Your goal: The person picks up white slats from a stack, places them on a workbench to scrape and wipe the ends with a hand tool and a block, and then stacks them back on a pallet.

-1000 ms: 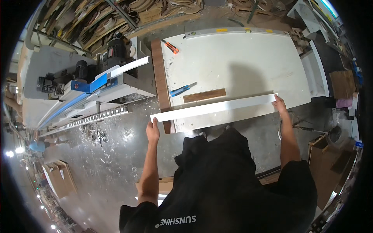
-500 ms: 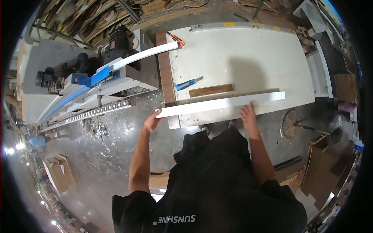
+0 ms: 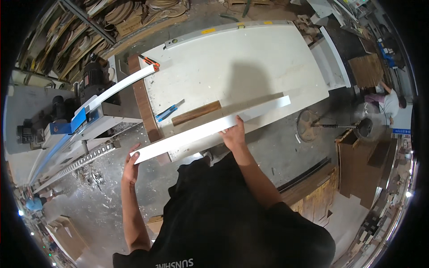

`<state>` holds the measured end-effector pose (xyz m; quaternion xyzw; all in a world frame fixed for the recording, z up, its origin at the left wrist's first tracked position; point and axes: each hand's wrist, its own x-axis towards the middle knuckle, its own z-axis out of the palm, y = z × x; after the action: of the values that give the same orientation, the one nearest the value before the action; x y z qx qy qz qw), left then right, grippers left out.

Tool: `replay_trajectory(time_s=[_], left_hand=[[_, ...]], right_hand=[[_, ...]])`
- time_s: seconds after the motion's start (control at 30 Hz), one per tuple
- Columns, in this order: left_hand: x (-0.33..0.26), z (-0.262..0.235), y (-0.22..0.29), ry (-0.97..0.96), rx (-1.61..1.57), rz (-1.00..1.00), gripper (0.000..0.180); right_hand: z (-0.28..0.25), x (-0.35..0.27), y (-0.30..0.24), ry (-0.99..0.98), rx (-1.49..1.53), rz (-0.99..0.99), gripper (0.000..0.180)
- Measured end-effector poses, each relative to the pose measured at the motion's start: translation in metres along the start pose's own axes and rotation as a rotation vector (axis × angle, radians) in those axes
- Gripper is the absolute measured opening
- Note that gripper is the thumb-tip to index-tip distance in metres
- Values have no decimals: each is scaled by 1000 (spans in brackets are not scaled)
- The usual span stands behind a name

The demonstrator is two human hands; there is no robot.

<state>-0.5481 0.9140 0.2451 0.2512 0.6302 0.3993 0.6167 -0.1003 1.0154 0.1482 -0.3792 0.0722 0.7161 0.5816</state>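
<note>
Steadying hands: a person's left hand (image 3: 130, 166) has fingers clamped on one end of a long white strip (image 3: 196, 135), just past the left edge of a white worktable (image 3: 196, 76); the right hand (image 3: 235, 136), thumb on top and fingers beneath, grips it farther along, over the table's near side.
White strip: slanting across the table's near side; whether it touches the top cannot be told.
Brown strip (image 3: 196, 113): lying on the table, toward its near side.
Cutters: a blue knife (image 3: 168, 112) on the table's left half; an orange one (image 3: 150, 61) at its far left corner.
Spirit level (image 3: 228, 32): along the table's far edge.
</note>
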Motion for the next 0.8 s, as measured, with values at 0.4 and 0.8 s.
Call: replay_trajectory(time_s=[0.4, 0.8], left_hand=[[12, 101, -28, -274, 107, 2, 96], [24, 380, 145, -463, -179, 825, 102]], right_hand=[[86, -17, -154, -42, -193, -286, 68], [236, -40, -210, -746, -1361, -816, 125]])
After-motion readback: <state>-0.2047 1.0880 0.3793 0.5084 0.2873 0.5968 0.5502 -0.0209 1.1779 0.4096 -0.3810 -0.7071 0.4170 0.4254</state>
